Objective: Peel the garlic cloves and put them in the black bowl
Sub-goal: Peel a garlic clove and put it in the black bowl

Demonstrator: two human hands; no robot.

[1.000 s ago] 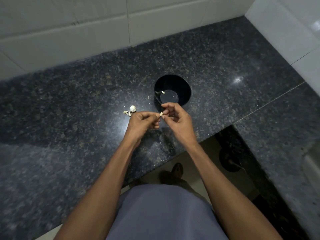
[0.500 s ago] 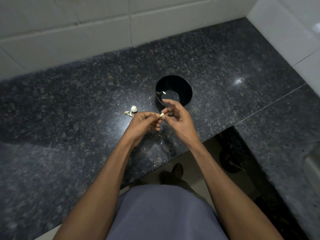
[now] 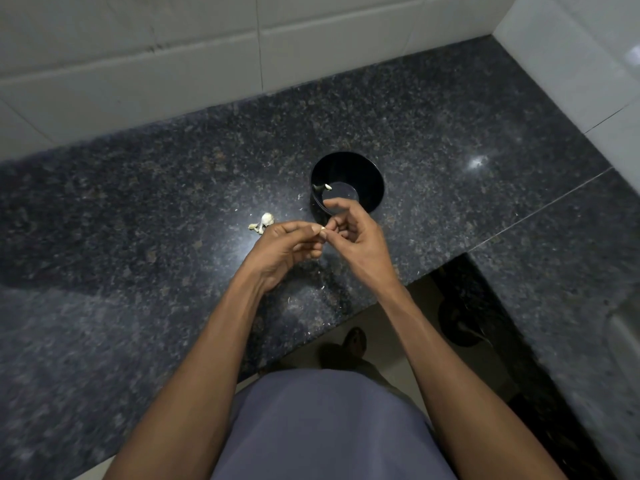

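A small pale garlic clove (image 3: 322, 232) is pinched between the fingertips of my left hand (image 3: 287, 249) and my right hand (image 3: 353, 237), just in front of the black bowl (image 3: 370, 174). Both hands hover above the dark granite counter (image 3: 138, 220). Inside the bowl lies one peeled clove (image 3: 327, 186) near its left wall. A little heap of garlic pieces and skins (image 3: 264, 222) sits on the counter left of the bowl, just beyond my left hand.
White tiled walls (image 3: 173, 64) close the counter at the back and right. The counter's front edge steps back at the right, where the floor and a dark round object (image 3: 460, 323) show below. Tiny skin flakes (image 3: 322, 287) dot the counter near the edge.
Both hands stay together in front of the bowl, with only small finger movements on the clove. The bowl and the heap have not moved.
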